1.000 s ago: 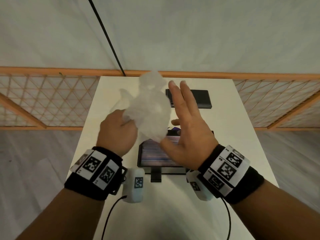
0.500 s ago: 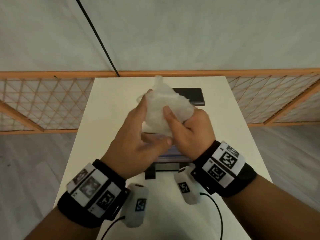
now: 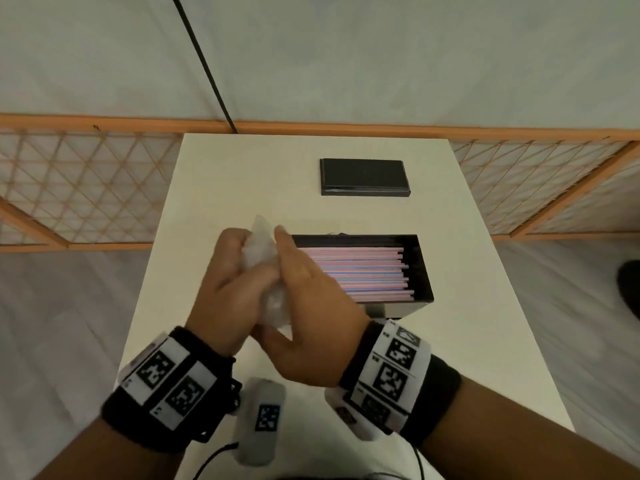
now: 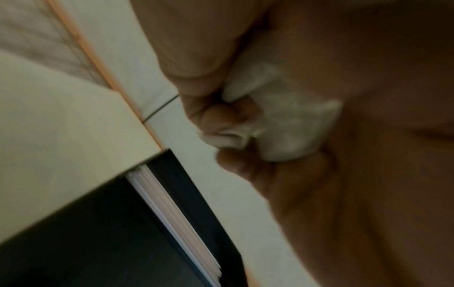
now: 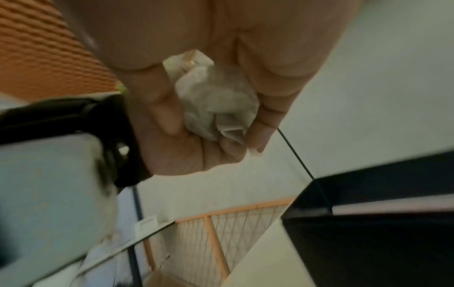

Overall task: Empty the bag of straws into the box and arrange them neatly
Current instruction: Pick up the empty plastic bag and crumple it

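Note:
The empty clear plastic bag (image 3: 260,242) is crumpled into a small wad between both hands, above the table just left of the box. My left hand (image 3: 239,258) curls its fingers round the wad. My right hand (image 3: 282,278) covers the wad from the right, its thumb underneath. The left wrist view shows the bag (image 4: 290,120) squeezed in the fist; the right wrist view shows the bag (image 5: 216,103) enclosed by both hands. The open black box (image 3: 420,271) holds pink and blue straws (image 3: 363,271) lying side by side lengthwise.
The black box lid (image 3: 363,176) lies flat on the white table (image 3: 242,174) behind the box. An orange lattice fence (image 3: 86,185) runs behind and beside the table. A dark object (image 3: 630,285) sits on the floor at the far right.
Both hands came down and to the left while squeezing the bag from a loose puff into a tight wad. The box of straws, earlier hidden behind the hands, now shows.

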The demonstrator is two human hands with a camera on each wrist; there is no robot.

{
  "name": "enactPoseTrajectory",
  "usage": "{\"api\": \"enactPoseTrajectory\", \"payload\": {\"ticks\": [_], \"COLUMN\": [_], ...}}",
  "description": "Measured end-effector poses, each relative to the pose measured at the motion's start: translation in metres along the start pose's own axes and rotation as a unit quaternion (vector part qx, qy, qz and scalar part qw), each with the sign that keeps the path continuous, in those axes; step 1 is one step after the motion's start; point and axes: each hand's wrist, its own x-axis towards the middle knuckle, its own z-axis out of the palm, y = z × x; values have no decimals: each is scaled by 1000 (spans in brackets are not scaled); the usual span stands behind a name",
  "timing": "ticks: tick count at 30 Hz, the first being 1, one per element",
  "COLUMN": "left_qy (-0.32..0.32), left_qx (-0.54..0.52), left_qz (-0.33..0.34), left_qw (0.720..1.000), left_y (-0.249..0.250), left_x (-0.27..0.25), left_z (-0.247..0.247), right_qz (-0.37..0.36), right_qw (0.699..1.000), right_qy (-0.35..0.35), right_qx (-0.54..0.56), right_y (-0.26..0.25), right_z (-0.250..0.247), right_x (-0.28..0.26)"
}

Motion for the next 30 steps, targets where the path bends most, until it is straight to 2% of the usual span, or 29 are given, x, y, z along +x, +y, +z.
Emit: {"api": "enactPoseTrajectory", "payload": {"ticks": [2,3,5,6,8,10,11,13,14,15,16,17,19,20,21,22,24,26,28,30], "left_qy": [-56,-79,-91,-80,-69,-100,-132,-193,-206,-208,-203,-191,-148,-127,-118,-120,-136,-124,-86,-84], "left_qx": [11,61,196,246,267,245,236,246,261,276,292,305,327,343,361,371,340,302,323,384], "left_qz": [18,53,154,200,245,216,192,165,163,159,153,148,165,182,191,187,157,122,136,190], "left_qw": [998,994,964,945,930,940,943,935,929,925,922,921,919,913,905,902,917,937,933,900], "left_y": [1,-1,-8,-11,-13,-11,-10,-8,-7,-6,-7,-10,-19,-25,-30,-35,-43,-45,-45,-45], "left_x": [-4,-5,-5,-4,-4,-6,-7,-9,-10,-10,-10,-10,-11,-12,-14,-18,-29,-41,-55,-68], "left_z": [-7,-13,-28,-34,-43,-51,-56,-65,-68,-71,-73,-75,-76,-76,-75,-72,-64,-54,-45,-39], "right_qz": [24,27,40,62,128,197,221,236,232,232,240,259,303,291,256,199,78,40,57,139], "right_qw": [998,997,993,984,941,884,844,755,726,723,742,776,878,925,959,979,996,999,996,964], "right_qy": [48,64,76,72,67,69,64,21,-2,-17,-34,-58,-76,-79,-58,-19,20,-2,-19,-17], "right_qx": [25,27,82,151,307,419,484,612,647,651,625,572,361,232,109,42,28,23,70,224], "right_y": [-8,-10,-13,-15,-22,-25,-23,-20,-19,-18,-18,-18,-18,-18,-18,-20,-22,-10,6,12], "right_z": [8,10,15,19,29,37,41,45,46,46,45,44,41,40,41,42,46,54,62,72], "right_x": [14,19,25,28,32,34,35,35,35,34,33,30,24,20,15,7,-8,-18,-22,-23]}}
